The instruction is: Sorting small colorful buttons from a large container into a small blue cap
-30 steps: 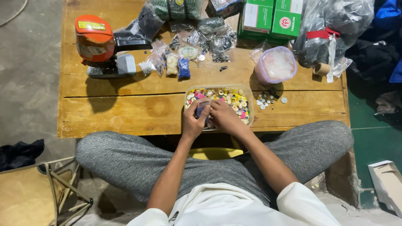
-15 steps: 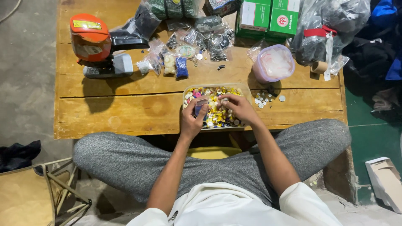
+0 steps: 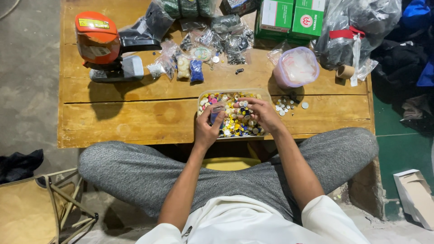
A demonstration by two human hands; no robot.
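In the head view, a shallow clear tray [image 3: 266,96] filled with small mixed-colour buttons [image 3: 235,124] is seen near the front edge of the wooden surface [image 3: 135,119], directly ahead of the seated person's crossed legs. The left hand [image 3: 207,129] is held at the tray's left side; a small clear packet [image 3: 217,112] is pinched between its thumb and fingers [image 3: 219,118], just above the buttons. The right hand [image 3: 260,113] is laid over the middle of the tray, its fingers drawn narrow and pressed down into the buttons; whether a single button is gripped cannot be told.

Just right of the tray, a small cluster of pale buttons [image 3: 285,105] is scattered on the bare wood, apart from the tray's wall. Behind that cluster a round lilac tub [image 3: 296,68] with a translucent lid is set. Farther back, green and white boxes [image 3: 291,18] are stacked, and a large clear bag of dark goods [image 3: 357,27] is found at the right edge. A row of small clear bags [image 3: 194,63] with assorted contents is spread across the middle of the surface. At the left an orange and grey machine [image 3: 101,47] is placed. A roll of brown tape [image 3: 346,71] is seen beside the large bag.
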